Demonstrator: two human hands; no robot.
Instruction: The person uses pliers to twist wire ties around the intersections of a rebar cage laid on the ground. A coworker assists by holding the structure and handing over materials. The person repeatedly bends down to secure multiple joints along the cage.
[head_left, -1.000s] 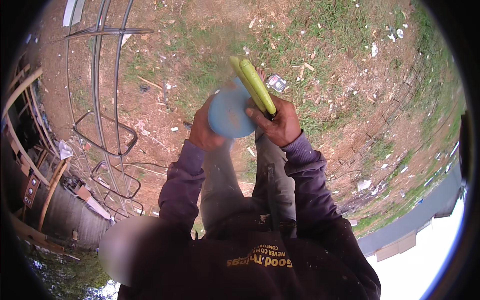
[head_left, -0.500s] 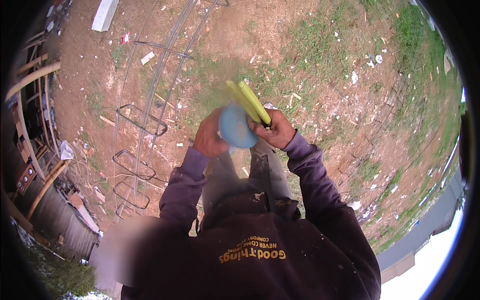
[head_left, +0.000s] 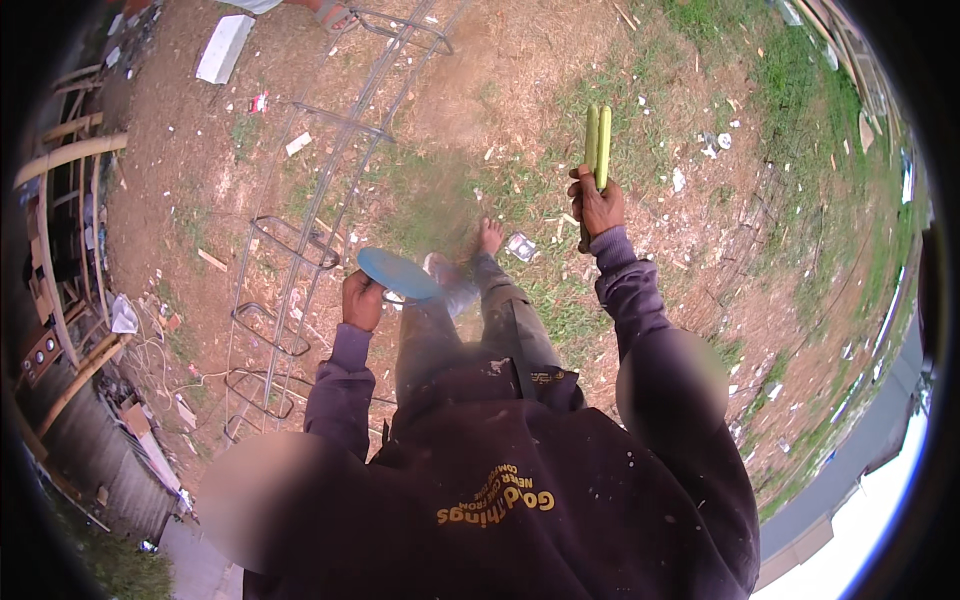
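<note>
My left hand (head_left: pixel 362 301) is closed on the edge of a shallow blue round dish (head_left: pixel 396 272), held tilted in front of my left thigh. Part of its underside is hidden. Farther out to the right, my right hand (head_left: pixel 601 208) grips a two-handled tool (head_left: pixel 603 150), like pliers. Its two yellow-green handles lie side by side and point away from me; a dark end shows below the fingers. The two hands are well apart.
A long cage of bent steel bars (head_left: pixel 283 225) lies on the ground to my left. Beyond it are a white block (head_left: pixel 225 48) and another person's foot (head_left: pixel 335 15). A crumpled packet (head_left: pixel 521 246) lies near my bare foot (head_left: pixel 490 236). Wooden poles (head_left: pixel 72 160) stand far left.
My hands have moved apart: the right has swung out to the right with the tool, the left has drawn leftward with the dish. A person's foot has come into view at the top.
</note>
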